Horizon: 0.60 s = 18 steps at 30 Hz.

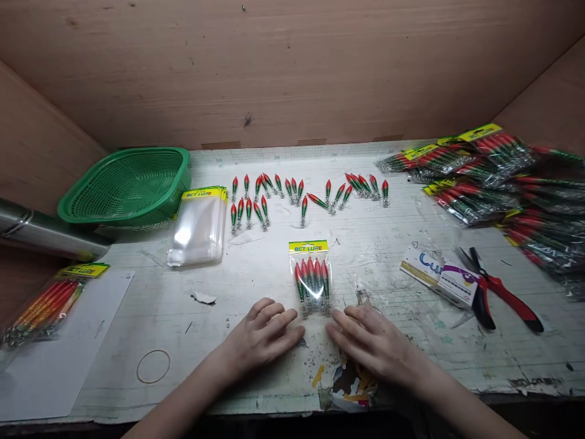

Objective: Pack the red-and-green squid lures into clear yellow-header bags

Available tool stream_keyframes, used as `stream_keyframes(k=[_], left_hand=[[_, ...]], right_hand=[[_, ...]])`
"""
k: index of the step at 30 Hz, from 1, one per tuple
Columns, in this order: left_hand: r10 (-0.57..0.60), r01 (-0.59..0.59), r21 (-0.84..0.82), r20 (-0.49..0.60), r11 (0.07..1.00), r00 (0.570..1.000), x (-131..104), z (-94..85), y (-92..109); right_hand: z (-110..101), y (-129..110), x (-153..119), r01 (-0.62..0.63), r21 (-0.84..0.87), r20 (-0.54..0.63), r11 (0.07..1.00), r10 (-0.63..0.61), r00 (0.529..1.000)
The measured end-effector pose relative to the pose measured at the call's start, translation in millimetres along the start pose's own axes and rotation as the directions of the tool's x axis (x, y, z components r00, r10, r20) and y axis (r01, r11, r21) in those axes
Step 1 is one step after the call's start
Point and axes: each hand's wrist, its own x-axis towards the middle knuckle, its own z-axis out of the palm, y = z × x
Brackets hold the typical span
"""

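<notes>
In the middle of the table lies a clear bag of fishing lures [311, 280], with a yellow header and several red-and-green squid lures inside, hooks pointing toward me. My left hand [269, 332] rests on the table just left of the bag's lower end, fingers loosely bent and apart, holding nothing. On the other side, my right hand [365, 335] lies with its fingers stretched toward the bag's lower right corner. Whether its fingertips touch the plastic, I cannot tell. Loose lures [249, 213] are spread in rows beyond the bag.
Empty header bags [197, 228] are stacked beside a green basket [123, 189]. Filled lure packs [475, 195] pile up at right, near red-handled pliers [503, 292] and a torn card box [441, 277]. At left are a metal cylinder [50, 228], another lure pack [50, 302] and a rubber band [153, 366].
</notes>
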Motion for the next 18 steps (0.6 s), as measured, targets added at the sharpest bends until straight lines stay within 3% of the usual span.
stream_keyframes(k=[2,5,9,13,15,18], left_hand=[[0.000,0.007,-0.140,0.049,0.990,0.999,5.0,2.3,-4.0],[-0.087,0.095,-0.308,0.038,0.947,0.995,11.7,4.5,-4.0],[-0.079,0.059,-0.249,-0.072,0.967,0.994,13.2,0.9,1.4],[0.073,-0.060,-0.243,0.048,0.968,0.996,11.2,-3.1,7.2],[0.037,-0.012,-0.246,0.098,0.969,0.995,9.3,-2.0,9.6],[-0.109,0.115,-0.160,0.048,0.980,0.993,5.5,4.0,13.8]], right_hand=[[4.8,0.2,3.1,0.026,0.051,-0.052,0.998,-0.023,0.998],[8.8,0.8,6.2,-0.042,0.228,-0.143,0.973,0.076,0.987],[3.6,-0.5,5.8,-0.084,0.353,-0.230,0.932,0.174,0.957],[-0.8,-3.9,4.7,-0.056,0.308,-0.181,0.950,0.116,0.976],[0.2,-4.6,3.7,-0.036,0.258,-0.162,0.966,0.080,0.984],[4.1,-4.9,1.7,-0.050,0.195,-0.158,0.979,0.081,0.984]])
